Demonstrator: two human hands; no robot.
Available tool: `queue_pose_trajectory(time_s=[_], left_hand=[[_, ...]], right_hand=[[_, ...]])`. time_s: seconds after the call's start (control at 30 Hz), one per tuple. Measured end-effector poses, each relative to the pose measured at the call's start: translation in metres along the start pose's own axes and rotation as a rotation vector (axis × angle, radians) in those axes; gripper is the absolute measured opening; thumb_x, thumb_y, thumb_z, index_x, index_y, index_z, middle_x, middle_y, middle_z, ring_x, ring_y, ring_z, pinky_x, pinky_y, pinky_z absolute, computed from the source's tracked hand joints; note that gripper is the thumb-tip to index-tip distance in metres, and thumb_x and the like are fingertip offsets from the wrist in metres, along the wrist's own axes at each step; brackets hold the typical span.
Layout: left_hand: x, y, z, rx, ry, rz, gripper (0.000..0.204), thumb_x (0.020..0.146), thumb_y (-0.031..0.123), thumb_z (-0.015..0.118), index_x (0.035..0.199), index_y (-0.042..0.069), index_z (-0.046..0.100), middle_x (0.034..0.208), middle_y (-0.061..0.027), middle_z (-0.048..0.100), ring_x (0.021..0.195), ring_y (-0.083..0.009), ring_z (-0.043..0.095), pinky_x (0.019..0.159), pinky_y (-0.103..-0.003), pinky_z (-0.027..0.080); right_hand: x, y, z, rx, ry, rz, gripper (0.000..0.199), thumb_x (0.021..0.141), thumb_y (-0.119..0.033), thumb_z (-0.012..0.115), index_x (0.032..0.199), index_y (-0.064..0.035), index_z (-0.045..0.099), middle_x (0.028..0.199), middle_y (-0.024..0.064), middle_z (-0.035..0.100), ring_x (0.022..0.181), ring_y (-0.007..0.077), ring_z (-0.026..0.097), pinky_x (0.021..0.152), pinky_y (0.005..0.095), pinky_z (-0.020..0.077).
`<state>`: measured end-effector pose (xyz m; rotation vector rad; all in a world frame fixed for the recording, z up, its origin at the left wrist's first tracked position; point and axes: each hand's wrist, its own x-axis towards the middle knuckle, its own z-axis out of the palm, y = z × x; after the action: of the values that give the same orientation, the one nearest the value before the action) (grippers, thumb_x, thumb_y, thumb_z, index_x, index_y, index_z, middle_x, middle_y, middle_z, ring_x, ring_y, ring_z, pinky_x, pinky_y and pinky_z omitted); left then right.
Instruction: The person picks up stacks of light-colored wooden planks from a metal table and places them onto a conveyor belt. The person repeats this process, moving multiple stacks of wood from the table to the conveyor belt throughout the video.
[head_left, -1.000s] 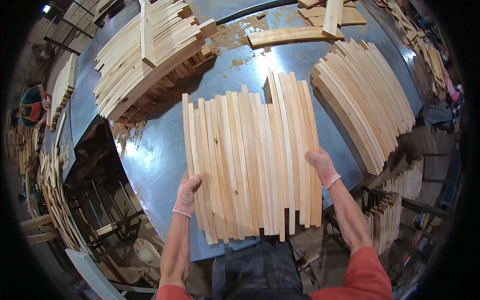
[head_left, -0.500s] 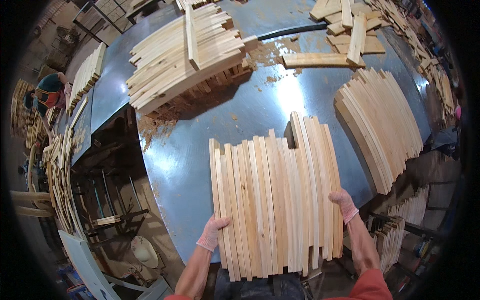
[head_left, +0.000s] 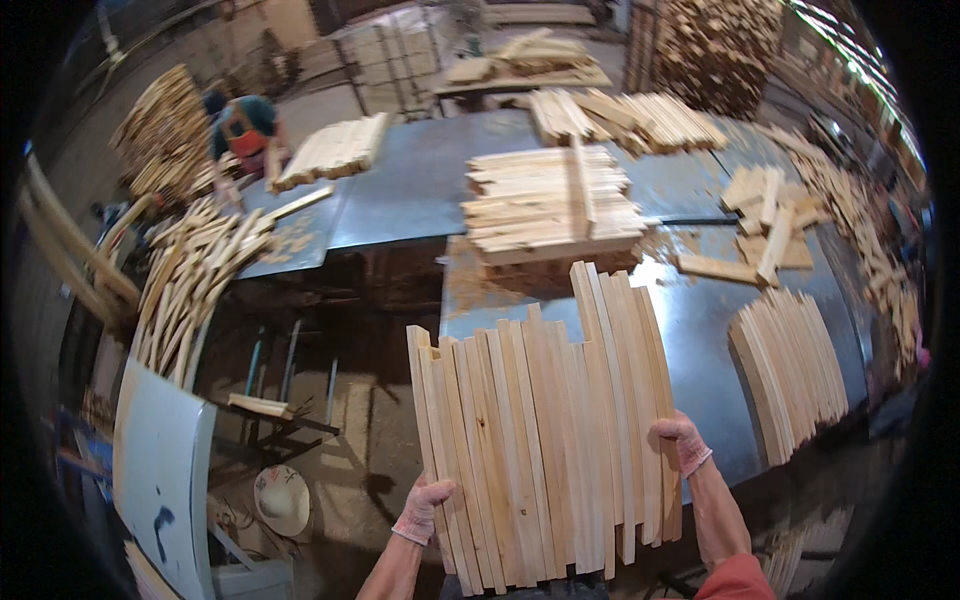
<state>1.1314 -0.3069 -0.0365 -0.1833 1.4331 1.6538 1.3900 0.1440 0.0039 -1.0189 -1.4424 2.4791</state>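
Note:
Between my two gloved hands I hold a wide row of wooden strips (head_left: 540, 440), packed side by side with uneven ends. My left hand (head_left: 425, 508) presses the row's left edge, thumb over the top face. At the right edge my right hand (head_left: 684, 440) grips in the same way, fingers hidden beneath or behind the wood. The row is in front of my body and overlaps the near edge of the metal table (head_left: 710, 385). A curved stack of strips (head_left: 795, 365) stands on the table to the right.
Farther back lies a larger pile of strips (head_left: 550, 205) with one strip across it. Loose boards (head_left: 775, 225) and sawdust lie beside it. A co-worker (head_left: 245, 130) bends over wood at the far left. A pale panel (head_left: 160, 480) and a hat (head_left: 282, 500) are at lower left.
My view has swung up and to the left, showing more of the workshop. The held row of strips now overlaps the table's left edge and the gap beside it. Both hands keep their grip.

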Motion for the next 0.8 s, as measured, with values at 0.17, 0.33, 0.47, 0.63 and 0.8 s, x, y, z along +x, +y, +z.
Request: queue_pose_trajectory(time_s=[0.17,0.33,0.47,0.63,0.8], left_hand=[[-0.090,0.036,-0.123,-0.087,0.033,0.184,0.079,0.081,0.023,0.079,0.152,-0.001,0.054,0.125,-0.0056,0.072,0.109,-0.0174,0.069,0.100,-0.031,0.053],[-0.197,0.063,-0.276,-0.206,0.125,0.497,0.087,0.082,0.027,0.081,0.157,-0.001,0.049,0.132,-0.0060,0.069,0.116,-0.0174,0.067,0.106,-0.033,0.051],[-0.283,0.060,-0.379,-0.330,0.374,0.529,0.090,0.080,0.029,0.084,0.157,-0.001,0.049,0.134,-0.0059,0.067,0.119,-0.0189,0.066,0.108,-0.036,0.051],[-0.362,0.033,-0.451,-0.549,0.469,0.691,0.075,0.082,0.024,0.084,0.149,0.004,0.059,0.130,-0.0052,0.069,0.114,-0.0190,0.067,0.103,-0.037,0.055],[-0.422,0.016,-0.528,-0.619,0.659,0.776,0.051,0.083,0.023,0.083,0.130,0.008,0.071,0.113,-0.0028,0.072,0.103,-0.0177,0.069,0.097,-0.037,0.058]], right_hand=[[0.011,0.002,0.170,-0.098,-0.046,-0.118,0.050,0.081,-0.017,0.074,0.125,0.0040,0.065,0.085,0.0035,0.067,0.071,0.0152,0.062,0.061,0.0318,0.0488],[0.041,0.039,0.357,-0.107,-0.396,-0.133,0.050,0.082,-0.023,0.081,0.118,0.0080,0.067,0.095,0.0127,0.076,0.075,0.0221,0.072,0.065,0.0383,0.0568],[0.089,0.083,0.508,-0.192,-0.610,-0.125,0.042,0.081,-0.028,0.084,0.103,0.0057,0.071,0.095,0.0110,0.075,0.074,0.0213,0.070,0.066,0.0377,0.0555],[0.129,0.129,0.697,-0.310,-0.947,-0.039,0.041,0.079,-0.028,0.084,0.102,0.0026,0.072,0.101,0.0074,0.074,0.088,0.0196,0.068,0.080,0.0372,0.0554],[0.099,0.168,0.879,-0.415,-1.095,0.087,0.062,0.074,-0.023,0.082,0.126,0.0072,0.068,0.111,0.0111,0.075,0.099,0.0250,0.072,0.097,0.0410,0.0562]])
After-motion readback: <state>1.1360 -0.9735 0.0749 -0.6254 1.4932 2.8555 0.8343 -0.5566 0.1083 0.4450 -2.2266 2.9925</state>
